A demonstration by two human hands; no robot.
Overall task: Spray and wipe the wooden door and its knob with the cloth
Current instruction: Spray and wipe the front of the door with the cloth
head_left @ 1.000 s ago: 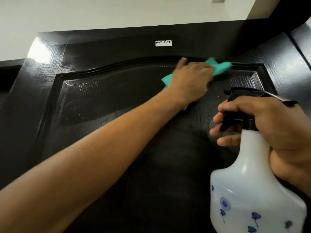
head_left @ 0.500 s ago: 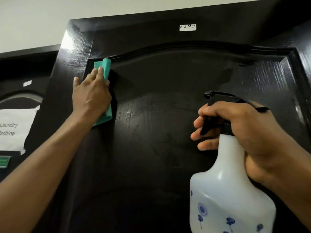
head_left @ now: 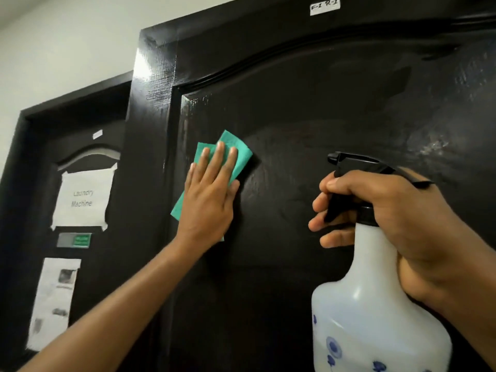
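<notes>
At the far left, a second dark door set back in the wall carries a taped paper sign reading "Laundry Machine" and a printed sheet below it. Next comes the wooden door being cleaned: very dark, glossy, with an arched raised panel, a small white label at its top, and faint wet streaks and droplets catching light toward the upper right. The left hand lies flat with straight fingers, pressing a folded green cloth against the upper left of the panel, just inside the moulding. To the right, the right hand is wrapped around the neck of a white spray bottle with blue flower prints, fingers curled at the black trigger, nozzle pointing left toward the cloth hand and held off the door. The knob is not visible here. Likely risks: the flat hand has no real grip on the cloth, so it could slip out on the slick wet finish; a squeeze now would probably wet the left hand; and spray left at the upper right may dry into streaks on this shiny surface.
</notes>
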